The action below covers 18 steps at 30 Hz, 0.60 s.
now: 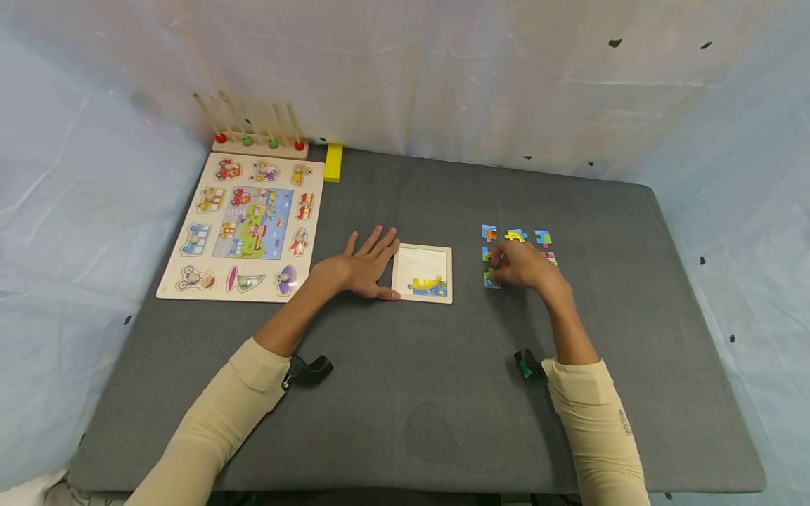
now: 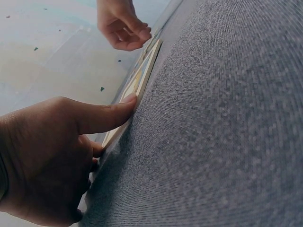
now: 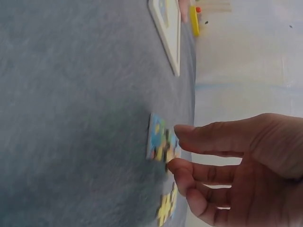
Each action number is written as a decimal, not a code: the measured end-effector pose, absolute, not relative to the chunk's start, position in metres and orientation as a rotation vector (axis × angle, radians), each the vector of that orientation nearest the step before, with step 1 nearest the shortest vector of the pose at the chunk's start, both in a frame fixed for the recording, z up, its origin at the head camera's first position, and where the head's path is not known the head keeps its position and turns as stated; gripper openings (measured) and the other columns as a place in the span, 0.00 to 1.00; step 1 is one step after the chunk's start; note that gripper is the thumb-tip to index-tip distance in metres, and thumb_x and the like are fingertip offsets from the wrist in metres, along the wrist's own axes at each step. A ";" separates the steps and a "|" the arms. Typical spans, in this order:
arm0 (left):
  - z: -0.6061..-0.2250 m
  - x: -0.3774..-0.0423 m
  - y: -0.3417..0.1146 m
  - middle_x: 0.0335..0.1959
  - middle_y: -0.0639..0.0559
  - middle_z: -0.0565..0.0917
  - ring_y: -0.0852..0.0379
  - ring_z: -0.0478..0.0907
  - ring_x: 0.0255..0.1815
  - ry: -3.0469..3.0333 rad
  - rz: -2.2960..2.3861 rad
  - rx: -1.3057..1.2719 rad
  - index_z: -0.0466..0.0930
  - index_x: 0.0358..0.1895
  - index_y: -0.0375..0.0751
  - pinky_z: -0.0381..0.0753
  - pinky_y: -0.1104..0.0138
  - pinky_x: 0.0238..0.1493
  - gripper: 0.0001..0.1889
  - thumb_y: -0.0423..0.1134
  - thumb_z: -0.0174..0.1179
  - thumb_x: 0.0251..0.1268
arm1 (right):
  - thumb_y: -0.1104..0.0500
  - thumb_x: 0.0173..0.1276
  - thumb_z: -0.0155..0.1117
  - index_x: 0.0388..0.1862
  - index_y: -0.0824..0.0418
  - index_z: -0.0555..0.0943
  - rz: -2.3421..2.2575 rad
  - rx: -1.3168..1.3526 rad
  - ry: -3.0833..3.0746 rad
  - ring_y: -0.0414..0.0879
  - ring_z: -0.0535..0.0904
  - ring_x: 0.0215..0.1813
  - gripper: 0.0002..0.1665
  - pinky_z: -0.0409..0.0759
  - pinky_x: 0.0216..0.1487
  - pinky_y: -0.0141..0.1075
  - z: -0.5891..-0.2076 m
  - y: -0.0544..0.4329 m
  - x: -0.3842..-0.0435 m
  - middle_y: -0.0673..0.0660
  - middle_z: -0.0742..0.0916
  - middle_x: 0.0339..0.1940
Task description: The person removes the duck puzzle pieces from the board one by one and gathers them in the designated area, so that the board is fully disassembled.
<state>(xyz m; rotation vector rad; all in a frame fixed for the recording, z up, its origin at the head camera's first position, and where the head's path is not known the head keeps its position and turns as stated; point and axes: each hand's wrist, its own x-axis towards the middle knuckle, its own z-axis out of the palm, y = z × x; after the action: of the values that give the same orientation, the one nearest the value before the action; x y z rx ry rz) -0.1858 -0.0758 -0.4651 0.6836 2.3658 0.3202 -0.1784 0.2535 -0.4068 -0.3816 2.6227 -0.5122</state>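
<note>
A small wooden puzzle tray lies on the table with joined yellow-and-blue pieces in its lower right corner. My left hand spreads along the tray's left side, thumb at the near corner and fingertips at the edge. In the left wrist view, the left thumb rests against the tray's frame. Right of the tray, my right hand hovers over loose jigsaw pieces, fingers bent and thumb apart from them. A blue-and-green piece lies just beyond its fingertips in the right wrist view. The hand partly covers several pieces.
A large peg puzzle board with vehicle and toy pieces lies at the left. Behind it stands a wooden peg rack with red and green beads, beside a yellow block. Plastic sheeting hangs around the grey table.
</note>
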 end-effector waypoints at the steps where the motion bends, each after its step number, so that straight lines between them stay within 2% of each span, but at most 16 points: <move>1: -0.465 -0.186 -0.076 0.86 0.54 0.17 0.51 0.10 0.86 2.366 0.320 0.683 0.24 0.86 0.49 0.13 0.41 0.82 0.60 0.71 0.57 0.71 | 0.67 0.65 0.71 0.43 0.69 0.81 -0.516 -0.397 2.631 0.48 0.76 0.33 0.10 0.73 0.37 0.39 -0.406 0.251 -0.179 0.59 0.84 0.31; 4: -0.465 -0.186 -0.076 0.86 0.54 0.18 0.50 0.11 0.86 2.368 0.319 0.683 0.24 0.86 0.49 0.13 0.40 0.82 0.60 0.71 0.57 0.71 | 0.68 0.65 0.70 0.42 0.70 0.81 -0.516 -0.448 2.647 0.48 0.76 0.32 0.10 0.73 0.38 0.39 -0.402 0.243 -0.179 0.57 0.82 0.29; 11: -0.463 -0.185 -0.075 0.86 0.54 0.17 0.50 0.10 0.86 2.372 0.298 0.681 0.24 0.86 0.49 0.13 0.40 0.82 0.60 0.71 0.57 0.70 | 0.67 0.68 0.69 0.49 0.72 0.82 -0.586 -0.590 2.584 0.48 0.79 0.32 0.13 0.78 0.42 0.42 -0.395 0.222 -0.179 0.60 0.85 0.31; 18: -0.462 -0.185 -0.075 0.86 0.54 0.18 0.50 0.10 0.86 2.367 0.320 0.674 0.24 0.86 0.49 0.12 0.40 0.82 0.61 0.71 0.57 0.70 | 0.67 0.68 0.70 0.48 0.72 0.84 -0.667 -0.687 2.513 0.46 0.79 0.34 0.12 0.77 0.40 0.38 -0.391 0.202 -0.180 0.60 0.87 0.31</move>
<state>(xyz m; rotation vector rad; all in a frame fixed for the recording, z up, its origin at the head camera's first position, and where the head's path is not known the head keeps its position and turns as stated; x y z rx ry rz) -0.1845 -0.0750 -0.4618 0.6744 2.3667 0.3197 -0.1800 0.2024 -0.3907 -0.6874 2.5129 -0.6668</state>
